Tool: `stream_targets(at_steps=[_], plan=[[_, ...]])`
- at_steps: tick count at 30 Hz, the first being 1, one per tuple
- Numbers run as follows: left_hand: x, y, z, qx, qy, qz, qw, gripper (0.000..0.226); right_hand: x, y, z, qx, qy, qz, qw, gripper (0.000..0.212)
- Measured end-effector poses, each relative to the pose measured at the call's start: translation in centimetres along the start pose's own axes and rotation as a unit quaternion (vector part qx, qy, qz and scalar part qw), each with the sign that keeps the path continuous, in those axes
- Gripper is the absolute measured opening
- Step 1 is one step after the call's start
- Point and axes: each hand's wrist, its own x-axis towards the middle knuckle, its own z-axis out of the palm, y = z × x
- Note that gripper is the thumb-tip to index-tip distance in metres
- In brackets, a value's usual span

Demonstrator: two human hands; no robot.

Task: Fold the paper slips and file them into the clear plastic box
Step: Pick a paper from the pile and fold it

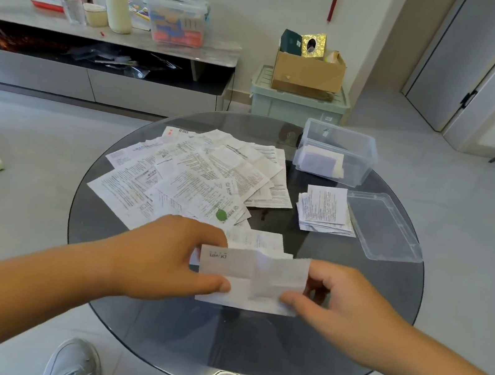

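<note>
Both hands hold one white paper slip (252, 278), creased down its middle, just above the near part of the round glass table (379, 333). My left hand (162, 255) pinches its left end between thumb and fingers. My right hand (338, 304) pinches its right end the same way. A loose spread of unfolded printed slips (195, 175) covers the table's middle. A small stack of folded slips (326, 210) lies to the right. The clear plastic box (337, 153) stands open at the far right with folded slips inside.
The box's clear lid (383, 226) lies near the table's right edge. Beyond the table stand a green storage bin (295, 107) with a cardboard box on top and a low cabinet (102, 32) with clutter. My shoes show under the table's near edge.
</note>
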Motion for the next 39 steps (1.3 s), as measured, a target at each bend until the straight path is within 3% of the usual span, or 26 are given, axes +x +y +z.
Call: stream_targets(at_steps=[3, 6, 8, 12, 15, 19, 27, 36, 39], plan=[[0.3, -0.1, 0.3, 0.035, 0.034, -0.011, 0.999, 0.049, 0.2, 0.4, 0.7, 0.007, 0.022, 0.031, 0.999, 0.037], [0.6, -0.5, 1.3, 0.101, 0.043, 0.006, 0.994, 0.085, 0.6, 0.4, 1.2, -0.027, 0.055, 0.071, 0.996, 0.092], [0.6, -0.6, 1.9, 0.125, 0.041, 0.030, 0.991, 0.083, 0.6, 0.2, 1.3, -0.088, 0.059, 0.065, 0.992, 0.106], [0.5, -0.6, 2.4, 0.160, 0.000, 0.051, 0.986, 0.049, 0.6, 0.3, 1.8, -0.208, 0.042, 0.038, 0.977, 0.078], [0.6, -0.3, 3.0, 0.154, -0.006, 0.040, 0.987, 0.046, 0.9, 0.0, 2.6, -0.216, 0.050, 0.054, 0.974, 0.070], [0.7, -0.5, 3.3, 0.163, -0.011, 0.033, 0.986, 0.054, 1.3, -0.5, 3.3, -0.214, 0.061, 0.062, 0.973, 0.074], [1.1, -0.9, 2.1, 0.147, -0.055, 0.027, 0.987, 0.058, 0.5, 1.2, 0.6, -0.206, 0.002, 0.073, 0.976, 0.081], [2.4, 0.1, -0.8, 0.141, -0.187, -0.007, 0.972, 0.063, 1.0, 0.8, -0.8, -0.192, -0.048, 0.087, 0.976, 0.082], [3.4, 1.1, -0.6, 0.093, -0.113, -0.008, 0.989, 0.045, 1.1, 0.6, -0.9, -0.190, -0.052, 0.089, 0.976, 0.085]])
